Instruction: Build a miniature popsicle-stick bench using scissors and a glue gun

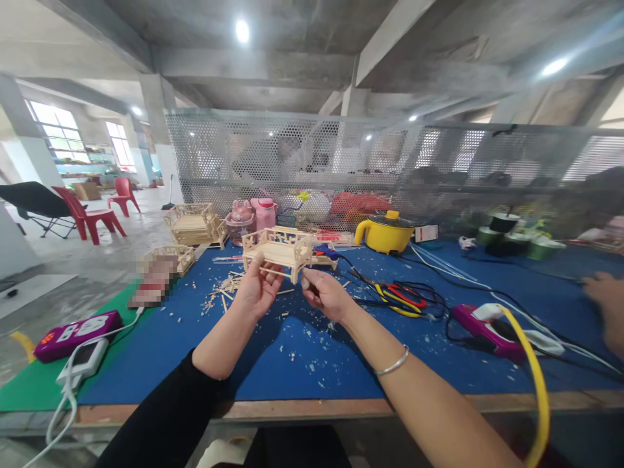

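My left grip [260,287] holds the railed wooden model [279,249]; my right grip [327,294], hold unclear, seemingly works its corner; next needs steadiness.

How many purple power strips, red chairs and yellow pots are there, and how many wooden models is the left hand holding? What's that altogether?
Purple power strips: 2
Red chairs: 2
Yellow pot: 1
Wooden model in left hand: 1
Total: 6

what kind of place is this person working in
Probably a craft workshop: the left hand holds a small wooden model, thin sticks lie strewn on the blue work surface, and similar wooden pieces stand nearby.
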Available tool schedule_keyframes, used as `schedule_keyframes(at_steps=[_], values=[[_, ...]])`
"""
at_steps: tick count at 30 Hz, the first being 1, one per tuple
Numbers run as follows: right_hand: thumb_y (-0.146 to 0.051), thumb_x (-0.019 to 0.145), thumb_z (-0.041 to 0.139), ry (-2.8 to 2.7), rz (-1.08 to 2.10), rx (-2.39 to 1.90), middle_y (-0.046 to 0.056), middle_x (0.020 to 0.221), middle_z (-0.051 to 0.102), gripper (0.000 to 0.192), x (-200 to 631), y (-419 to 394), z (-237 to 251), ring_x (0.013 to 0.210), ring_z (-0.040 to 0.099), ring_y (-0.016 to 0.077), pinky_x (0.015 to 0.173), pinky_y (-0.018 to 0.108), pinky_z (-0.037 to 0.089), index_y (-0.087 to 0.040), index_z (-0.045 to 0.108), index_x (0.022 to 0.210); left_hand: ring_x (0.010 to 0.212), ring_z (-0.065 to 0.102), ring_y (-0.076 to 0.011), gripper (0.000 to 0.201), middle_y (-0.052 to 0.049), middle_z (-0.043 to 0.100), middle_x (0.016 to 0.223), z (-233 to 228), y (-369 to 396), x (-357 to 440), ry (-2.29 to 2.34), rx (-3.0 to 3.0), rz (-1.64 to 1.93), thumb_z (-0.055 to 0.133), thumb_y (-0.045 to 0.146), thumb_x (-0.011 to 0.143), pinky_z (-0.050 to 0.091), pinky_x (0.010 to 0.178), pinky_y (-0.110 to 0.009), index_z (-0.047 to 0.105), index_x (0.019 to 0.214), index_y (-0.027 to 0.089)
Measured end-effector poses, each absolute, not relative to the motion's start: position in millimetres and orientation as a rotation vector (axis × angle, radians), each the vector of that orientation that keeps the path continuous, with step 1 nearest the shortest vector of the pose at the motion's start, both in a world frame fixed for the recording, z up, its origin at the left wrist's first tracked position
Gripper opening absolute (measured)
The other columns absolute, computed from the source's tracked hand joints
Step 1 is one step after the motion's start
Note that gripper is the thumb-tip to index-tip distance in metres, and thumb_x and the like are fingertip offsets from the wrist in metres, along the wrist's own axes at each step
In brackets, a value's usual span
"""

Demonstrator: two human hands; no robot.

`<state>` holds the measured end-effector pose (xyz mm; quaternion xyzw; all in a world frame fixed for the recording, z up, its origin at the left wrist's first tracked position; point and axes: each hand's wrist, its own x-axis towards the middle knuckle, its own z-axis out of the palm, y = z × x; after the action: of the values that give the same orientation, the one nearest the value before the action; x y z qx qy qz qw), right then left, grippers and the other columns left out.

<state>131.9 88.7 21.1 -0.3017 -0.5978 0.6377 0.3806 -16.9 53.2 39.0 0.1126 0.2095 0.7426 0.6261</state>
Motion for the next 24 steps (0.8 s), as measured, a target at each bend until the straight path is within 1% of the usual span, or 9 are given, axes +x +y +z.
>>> schedule_keyframes(at_steps=[3,5,7,9,13,16,19,21,24], values=[[-0.044,0.076,0.054,-1.669,1.535,-0.794,-0.007,0.037,0.04,0.037,138,89,22,0.032,0.028,0.0036,0.035,0.018,0.018,-0.018,0.044,0.052,0.056,0.066,-0.0115,0.016,-0.001,0.068,0.064,41,55,-27,0.473,0.225,1.744,0.05,0.022,0.089,0.055,0.058,-0.023,0.059,0.079,0.013],[-0.04,0.075,0.056,-1.921,1.558,-0.842,-0.005,0.039,0.045,0.035,145,87,24,0.034,0.035,0.0043,0.037,0.019,0.022,-0.017,0.048,0.05,0.055,0.065,-0.0113,0.016,-0.001,0.067,0.062,43,56,-34,0.463,0.201,1.762,0.051,0.023,0.088,0.055,0.057,-0.023,0.057,0.077,0.013],[-0.037,0.072,0.061,-2.26,1.594,-0.871,-0.003,0.045,0.053,0.028,150,84,27,0.039,0.043,0.0056,0.041,0.019,0.028,-0.015,0.058,0.056,0.053,0.065,-0.0106,0.015,-0.001,0.066,0.061,44,56,-40,0.445,0.174,1.786,0.053,0.023,0.086,0.054,0.056,-0.022,0.056,0.075,0.014],[-0.035,0.069,0.067,-2.421,1.523,-0.833,-0.002,0.054,0.059,0.022,152,81,30,0.046,0.049,0.0071,0.048,0.02,0.035,-0.014,0.064,0.066,0.053,0.064,-0.0103,0.015,0.0,0.065,0.061,45,55,-41,0.442,0.164,1.796,0.053,0.024,0.086,0.054,0.057,-0.021,0.055,0.074,0.014],[-0.036,0.071,0.066,-1.954,1.13,-0.673,-0.002,0.065,0.059,0.02,143,77,35,0.056,0.052,0.0089,0.058,0.023,0.042,-0.017,0.062,0.077,0.055,0.065,-0.0103,0.014,0.0,0.065,0.063,42,54,-31,0.496,0.214,1.782,0.054,0.024,0.085,0.054,0.059,-0.021,0.057,0.076,0.014],[-0.037,0.073,0.064,-1.684,0.941,-0.64,-0.003,0.063,0.057,0.018,135,75,36,0.055,0.05,0.0098,0.057,0.024,0.041,-0.019,0.061,0.079,0.058,0.065,-0.0098,0.013,-0.001,0.067,0.068,38,53,-19,0.528,0.279,1.788,0.054,0.024,0.085,0.054,0.063,-0.021,0.061,0.08,0.014],[-0.037,0.073,0.064,-1.656,0.899,-0.733,-0.002,0.056,0.055,0.018,133,73,34,0.05,0.047,0.0109,0.053,0.025,0.039,-0.019,0.063,0.072,0.06,0.066,-0.0095,0.011,0.0,0.067,0.071,34,52,-11,0.574,0.327,1.812,0.057,0.026,0.084,0.053,0.066,-0.021,0.062,0.083,0.015],[-0.037,0.074,0.064,-1.675,0.837,-0.785,-0.001,0.055,0.056,0.018,134,73,33,0.05,0.047,0.0122,0.053,0.026,0.038,-0.019,0.065,0.071,0.061,0.066,-0.0092,0.01,0.001,0.067,0.072,32,52,-8,0.602,0.351,1.837,0.06,0.027,0.082,0.052,0.067,-0.021,0.062,0.083,0.017],[-0.037,0.077,0.062,-1.728,0.608,-0.811,0.001,0.059,0.06,0.017,136,73,30,0.053,0.049,0.0141,0.056,0.026,0.036,-0.021,0.068,0.073,0.062,0.066,-0.0094,0.011,0.002,0.067,0.073,31,51,-6,0.608,0.403,1.88,0.064,0.026,0.079,0.052,0.068,-0.022,0.06,0.084,0.018]])
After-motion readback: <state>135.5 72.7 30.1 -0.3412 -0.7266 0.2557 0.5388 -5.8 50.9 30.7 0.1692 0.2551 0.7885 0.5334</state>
